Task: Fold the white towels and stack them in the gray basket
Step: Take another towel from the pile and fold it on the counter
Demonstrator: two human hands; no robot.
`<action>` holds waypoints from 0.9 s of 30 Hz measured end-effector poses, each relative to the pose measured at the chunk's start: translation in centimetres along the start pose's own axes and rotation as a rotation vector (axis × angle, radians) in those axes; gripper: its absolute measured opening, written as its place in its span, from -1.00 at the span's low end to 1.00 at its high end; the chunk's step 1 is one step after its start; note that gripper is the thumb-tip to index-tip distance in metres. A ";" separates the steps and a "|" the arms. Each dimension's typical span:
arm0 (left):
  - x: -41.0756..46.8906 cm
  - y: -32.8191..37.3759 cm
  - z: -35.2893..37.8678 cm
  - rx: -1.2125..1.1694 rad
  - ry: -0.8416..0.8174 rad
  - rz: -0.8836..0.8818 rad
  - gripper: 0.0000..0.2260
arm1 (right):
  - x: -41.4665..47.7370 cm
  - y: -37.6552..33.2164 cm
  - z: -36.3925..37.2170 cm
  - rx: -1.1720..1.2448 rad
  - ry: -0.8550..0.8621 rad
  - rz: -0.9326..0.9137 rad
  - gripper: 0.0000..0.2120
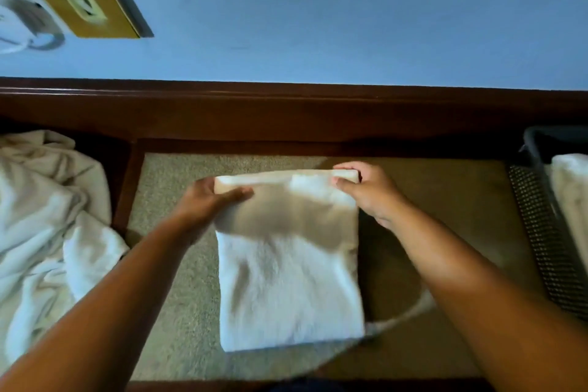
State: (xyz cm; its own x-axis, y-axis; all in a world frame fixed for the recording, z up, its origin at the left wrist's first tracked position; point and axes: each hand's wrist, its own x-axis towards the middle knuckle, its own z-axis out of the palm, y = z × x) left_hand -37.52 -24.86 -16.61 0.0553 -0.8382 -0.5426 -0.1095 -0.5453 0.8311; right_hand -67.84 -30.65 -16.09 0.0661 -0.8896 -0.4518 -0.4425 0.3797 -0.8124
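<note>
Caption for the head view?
Left hand and right hand grip the far corners of a folded white towel; gray basket at right.

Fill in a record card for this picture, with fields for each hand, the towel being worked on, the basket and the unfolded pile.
left hand: grips the far left corner of the folded towel
right hand: pinches the towel's far right corner
folded towel: white, lies flat on the beige surface
gray basket: at the right edge, a white towel already inside
unfolded pile: crumpled white towels at the left
</note>
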 end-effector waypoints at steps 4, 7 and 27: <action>-10.2 4.5 -1.3 0.036 0.156 0.460 -0.65 | -8.8 -5.6 -4.0 -0.076 0.026 -0.385 -0.64; -17.3 3.3 -1.2 0.304 0.199 0.737 -0.62 | -15.6 -5.3 -4.9 -0.249 0.014 -0.558 -0.58; -19.5 -21.3 2.5 0.298 0.231 -0.240 -0.42 | -19.0 18.1 9.9 -0.233 -0.028 0.377 -0.27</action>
State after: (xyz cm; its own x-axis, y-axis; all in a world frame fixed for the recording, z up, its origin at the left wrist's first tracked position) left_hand -38.74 3.15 -24.02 0.3302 -0.6879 -0.6464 -0.3457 -0.7254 0.5953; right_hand -68.21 -4.35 -25.85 -0.1163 -0.6913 -0.7131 -0.6297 0.6066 -0.4853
